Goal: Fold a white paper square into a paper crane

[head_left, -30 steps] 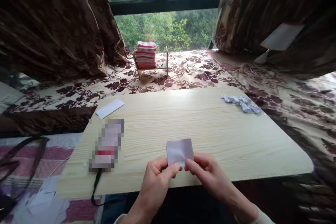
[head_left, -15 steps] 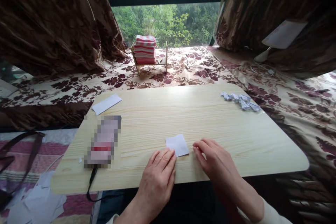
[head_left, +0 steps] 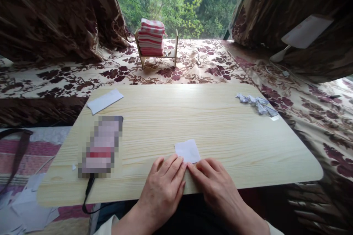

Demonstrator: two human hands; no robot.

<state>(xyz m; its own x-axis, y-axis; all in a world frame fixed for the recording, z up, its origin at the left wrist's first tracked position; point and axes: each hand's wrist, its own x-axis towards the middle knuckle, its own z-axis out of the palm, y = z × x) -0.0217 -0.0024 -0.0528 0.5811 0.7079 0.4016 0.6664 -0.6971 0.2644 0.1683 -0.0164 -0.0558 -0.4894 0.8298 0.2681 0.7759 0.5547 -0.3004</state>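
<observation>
A small square of white paper (head_left: 188, 150) lies flat near the front edge of the light wooden table. My left hand (head_left: 164, 180) rests with its fingers stretched out and its fingertips on the paper's lower left corner. From the other side, my right hand (head_left: 213, 175) touches the paper's near edge. Its index finger points along that edge, while the other fingers are bent beside it. The two index fingertips almost meet, and neither hand has the paper lifted.
Several folded white paper pieces (head_left: 257, 103) lie at the table's far right. A white paper strip (head_left: 105, 101) is at the far left, above a blurred-out phone-like device (head_left: 102, 145) with a black cable (head_left: 87, 194). Loose paper sheets (head_left: 30, 205) lie beside the table.
My right hand has moved left and down, from beside the paper to its near edge. My left hand stays on the paper's corner. The view has tipped slightly downward.
</observation>
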